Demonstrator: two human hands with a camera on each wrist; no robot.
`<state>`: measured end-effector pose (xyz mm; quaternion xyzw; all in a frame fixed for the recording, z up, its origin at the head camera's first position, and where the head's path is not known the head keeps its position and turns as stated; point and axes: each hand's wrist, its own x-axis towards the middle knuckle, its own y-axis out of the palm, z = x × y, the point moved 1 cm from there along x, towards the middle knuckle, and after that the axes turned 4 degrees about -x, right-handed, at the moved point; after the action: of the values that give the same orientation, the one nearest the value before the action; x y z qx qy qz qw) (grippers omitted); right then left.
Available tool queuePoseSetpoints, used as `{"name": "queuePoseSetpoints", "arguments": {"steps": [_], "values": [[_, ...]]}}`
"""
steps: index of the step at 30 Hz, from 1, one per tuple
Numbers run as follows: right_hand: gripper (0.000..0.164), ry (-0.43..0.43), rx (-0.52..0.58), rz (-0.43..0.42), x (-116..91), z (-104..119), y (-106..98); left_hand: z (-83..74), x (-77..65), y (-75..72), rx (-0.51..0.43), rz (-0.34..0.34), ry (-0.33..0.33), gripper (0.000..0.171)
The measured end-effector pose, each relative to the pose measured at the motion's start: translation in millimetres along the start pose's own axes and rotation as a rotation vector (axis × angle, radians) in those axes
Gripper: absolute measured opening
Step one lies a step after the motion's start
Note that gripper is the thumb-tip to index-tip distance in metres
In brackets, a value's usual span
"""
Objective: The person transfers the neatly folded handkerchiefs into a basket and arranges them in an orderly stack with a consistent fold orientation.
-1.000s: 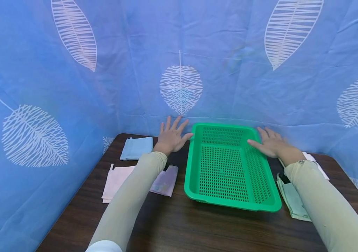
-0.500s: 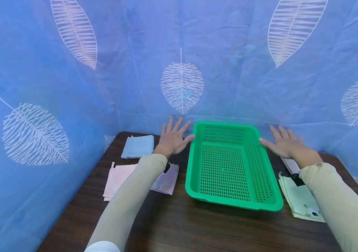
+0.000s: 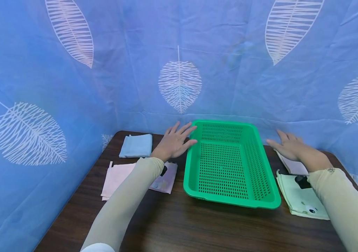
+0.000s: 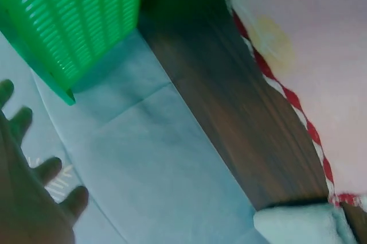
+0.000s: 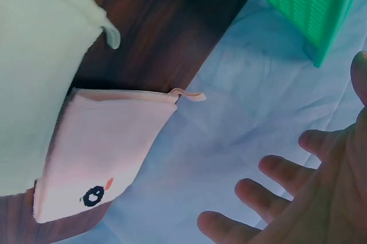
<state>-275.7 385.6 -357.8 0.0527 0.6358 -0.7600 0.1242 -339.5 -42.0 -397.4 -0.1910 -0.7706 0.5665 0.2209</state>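
A green plastic basket (image 3: 223,175) with a perforated floor and walls stands at the middle of the table; nothing lies in it. My left hand (image 3: 173,142) hovers at its left rim, fingers straight and spread, thumb overlapping the rim in the head view. To the right of the basket, my right hand (image 3: 295,149) is held apart from it with fingers extended, grasping nothing. Beneath that hand lies a folded pale pink towel (image 5: 109,146) with an embroidered eye. Nearer me is a folded pale green towel (image 3: 302,199), partly covered by my right wrist.
On the left are a folded light blue towel (image 3: 136,146), a pink towel (image 3: 119,176) and a purple towel (image 3: 167,178), the last two partly behind my left forearm. A blue curtain (image 3: 135,87) with white leaf prints surrounds the dark wooden table (image 3: 179,227).
My right hand has moved right, away from the basket's rim, uncovering more of the green towel. My left hand has leaned toward the left rim. The basket looks unmoved.
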Motion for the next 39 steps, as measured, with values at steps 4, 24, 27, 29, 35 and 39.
{"name": "queuePoseSetpoints", "arguments": {"steps": [4, 24, 27, 29, 35, 39], "values": [[0.091, -0.012, 0.0, -0.001, -1.2, -8.1, 5.3, 0.9, -5.7, -0.5, -0.003, -0.005, 0.065, 0.064], [0.097, 0.076, 0.005, 0.03, -24.6, -41.5, 30.4, 7.2, -15.3, 2.6, -0.033, 0.07, 0.051, 0.068], [0.099, 0.081, 0.021, 0.04, -27.6, -43.9, 32.6, 10.8, -17.9, 4.1, -0.028, 0.055, 0.056, 0.069], [0.1, 0.084, 0.028, 0.039, -29.4, -45.1, 33.2, 13.3, -19.9, 4.9, -0.026, 0.043, 0.06, 0.069], [0.1, 0.103, 0.0, 0.021, -36.3, -49.1, 36.1, 16.9, -22.9, 5.1, -0.038, 0.041, 0.056, 0.072], [0.1, 0.106, -0.006, 0.018, -41.2, -55.2, 42.0, 16.8, -21.1, 5.3, -0.06, 0.045, 0.045, 0.074]]}}
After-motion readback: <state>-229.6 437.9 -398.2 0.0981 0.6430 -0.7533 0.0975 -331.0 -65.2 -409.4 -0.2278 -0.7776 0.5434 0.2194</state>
